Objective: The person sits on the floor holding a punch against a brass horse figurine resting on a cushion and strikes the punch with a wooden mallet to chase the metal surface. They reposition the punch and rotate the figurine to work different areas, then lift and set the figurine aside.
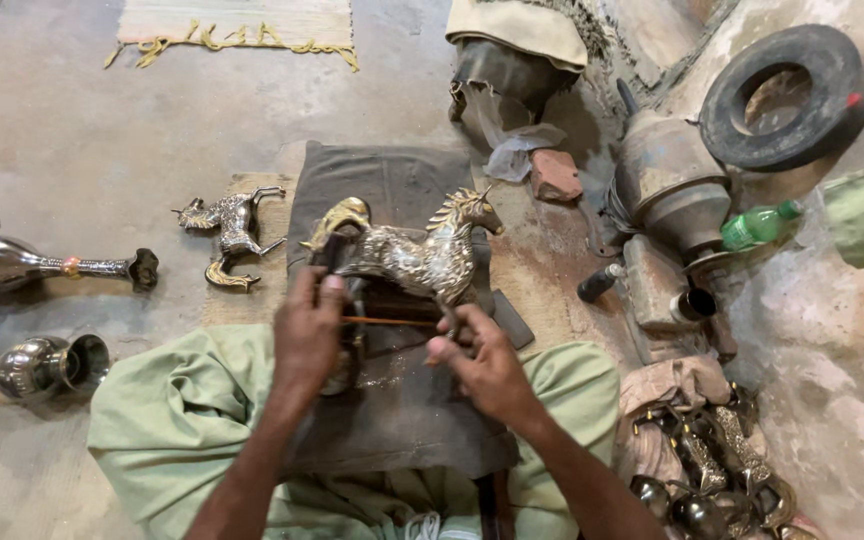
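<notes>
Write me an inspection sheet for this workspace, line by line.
Surface: dark cloth spread over a bare concrete floor.
Job's things: silver unicorn figure standing upright on the cloth; thin stick in front of it.
Clutter: second figure lying on its side, metal vases, green bottle, black ring, brick.
Grippers: left hand grips the figure's rear; right hand holds the stick.
Cables: nothing seen.
Surroundings: fringed mat, metal pieces at right.

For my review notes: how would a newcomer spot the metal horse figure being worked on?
Find the dark cloth spread before the seated person. The horse figure stands on it, upright, between both hands. Unlike the smaller figure lying flat on the floor beside the cloth, it has a gold mane and tail.
</notes>
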Action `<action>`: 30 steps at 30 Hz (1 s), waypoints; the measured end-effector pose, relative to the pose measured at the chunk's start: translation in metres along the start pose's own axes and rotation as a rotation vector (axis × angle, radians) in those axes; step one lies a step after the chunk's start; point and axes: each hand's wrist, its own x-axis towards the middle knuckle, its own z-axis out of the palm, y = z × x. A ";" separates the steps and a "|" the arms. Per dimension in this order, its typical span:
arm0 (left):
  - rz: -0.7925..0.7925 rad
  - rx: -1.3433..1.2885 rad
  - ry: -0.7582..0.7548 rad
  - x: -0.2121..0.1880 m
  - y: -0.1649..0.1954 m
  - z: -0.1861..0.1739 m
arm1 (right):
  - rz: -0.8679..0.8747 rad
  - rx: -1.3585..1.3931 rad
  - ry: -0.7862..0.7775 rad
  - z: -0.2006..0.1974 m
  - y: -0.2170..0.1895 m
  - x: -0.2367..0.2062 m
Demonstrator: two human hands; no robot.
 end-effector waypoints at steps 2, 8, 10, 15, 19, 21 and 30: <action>-0.060 -0.114 -0.061 0.007 -0.011 -0.022 | 0.024 0.027 -0.018 0.020 0.001 -0.003; -0.017 -0.052 -0.058 0.001 -0.037 -0.055 | 0.045 0.094 -0.052 0.051 0.004 0.003; 0.050 -0.057 -0.073 -0.006 -0.043 -0.056 | 0.070 0.032 0.002 0.044 0.006 0.006; -0.073 -0.060 -0.271 0.000 -0.052 -0.078 | 0.008 0.007 0.017 0.014 0.032 0.002; 0.255 0.170 -0.138 0.035 -0.042 -0.103 | -0.198 -0.419 0.312 -0.018 0.067 -0.026; 0.151 -0.159 -0.367 0.049 -0.029 -0.107 | 0.033 -0.668 0.373 -0.027 0.087 -0.043; 0.481 0.036 -0.951 0.060 0.056 -0.002 | 0.711 -0.865 0.179 0.019 0.158 -0.135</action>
